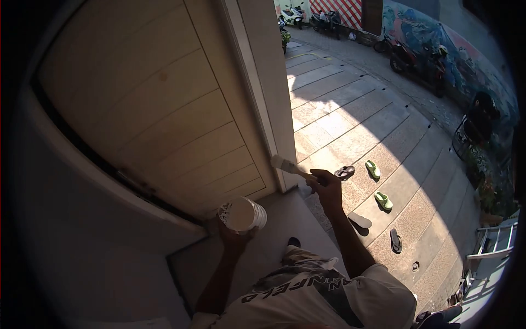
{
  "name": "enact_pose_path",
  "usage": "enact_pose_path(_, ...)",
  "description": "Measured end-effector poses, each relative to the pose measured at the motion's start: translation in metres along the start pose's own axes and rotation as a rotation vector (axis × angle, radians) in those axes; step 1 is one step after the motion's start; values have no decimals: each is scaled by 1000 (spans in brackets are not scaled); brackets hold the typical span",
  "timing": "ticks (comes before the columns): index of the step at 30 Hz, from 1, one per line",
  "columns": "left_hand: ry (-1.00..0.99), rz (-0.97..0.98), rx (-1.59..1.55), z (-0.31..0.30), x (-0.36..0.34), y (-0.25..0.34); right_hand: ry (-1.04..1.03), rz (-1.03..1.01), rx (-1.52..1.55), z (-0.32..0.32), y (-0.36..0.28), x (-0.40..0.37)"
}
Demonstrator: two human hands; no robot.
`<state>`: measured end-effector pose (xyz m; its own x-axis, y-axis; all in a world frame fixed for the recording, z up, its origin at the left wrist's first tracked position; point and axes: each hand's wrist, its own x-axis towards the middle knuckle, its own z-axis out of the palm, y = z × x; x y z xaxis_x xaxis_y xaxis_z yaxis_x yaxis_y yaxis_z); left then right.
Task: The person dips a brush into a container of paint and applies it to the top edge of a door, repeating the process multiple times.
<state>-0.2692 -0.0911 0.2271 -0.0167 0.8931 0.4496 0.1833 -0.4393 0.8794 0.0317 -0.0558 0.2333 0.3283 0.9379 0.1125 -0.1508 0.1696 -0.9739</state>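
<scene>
My right hand is closed around the handle of a paintbrush. The brush points up and left, its pale bristles right at the edge of the door frame. Lower down, my left hand grips a white paint tub from beneath and the side. Cream-coloured paint shows inside it, with white streaks on the rim. A cream door with grooved lines stands in front of me, to the left of the brush.
Green clogs and dark sandals lie on the sunlit paving to the right. Motorbikes stand along a painted wall. A white metal frame is at lower right. A grey step lies below the door.
</scene>
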Motion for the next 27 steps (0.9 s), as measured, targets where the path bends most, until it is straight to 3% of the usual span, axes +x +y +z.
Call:
enact_pose_path(6, 152, -31, 76, -5, -41, 16, -112, 36, 161, 33, -29, 16)
enact_pose_path(9, 190, 62, 289, 0, -42, 25, -192, -22, 249, 48, -48, 40)
enact_pose_path(11, 190, -54, 152, 10, -41, 31, -251, -55, 288, 56, -57, 54)
enact_pose_path(15, 282, -47, 250, 37, -27, 47, -402, -138, 357, 59, -82, 78)
enact_pose_path(27, 431, -104, 109, 125, 23, 36, -861, -365, 327, 47, -162, 138)
